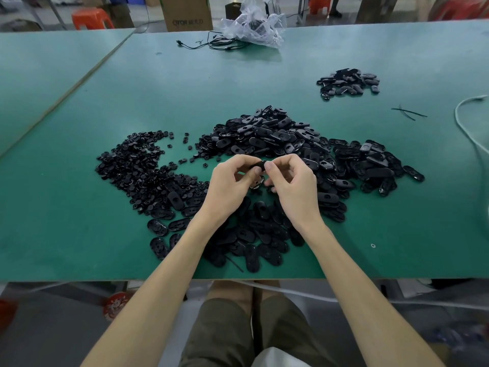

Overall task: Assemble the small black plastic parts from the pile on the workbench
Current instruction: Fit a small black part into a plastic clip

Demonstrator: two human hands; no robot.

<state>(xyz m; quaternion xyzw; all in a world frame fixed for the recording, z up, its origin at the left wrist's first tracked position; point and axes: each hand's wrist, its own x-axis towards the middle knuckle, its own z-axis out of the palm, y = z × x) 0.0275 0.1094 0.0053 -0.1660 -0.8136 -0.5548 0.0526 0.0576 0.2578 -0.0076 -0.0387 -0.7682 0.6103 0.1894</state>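
In the head view, the green workbench (pixel 79 128) carries a big pile of oval black parts (pixel 277 133) in the middle. This pile spreads to the right and also toward the near edge, under the forearms. To the left of it lies a heap of small round black pieces (pixel 135 168).

Both hands are held over the place where the two heaps meet. The left hand (pixel 229 181) and the right hand (pixel 295 181) come together with the fingers curled. They pinch a small black part (pixel 260 165) between thumbs and forefingers, one hand on each side. The fingers cover most of it, so I cannot tell if it is one piece or two pieces joined.

Far on the right, well apart from the big pile, is a smaller pile of oval parts (pixel 348 82). Near it lie thin black ties (pixel 407 112) and a white cable (pixel 465 125). At the far edge there is a crumpled clear plastic bag (pixel 254 27) with a black cable (pixel 219 43) beside it. Behind the table stand a cardboard box (pixel 185 11) and an orange stool (pixel 91 18).
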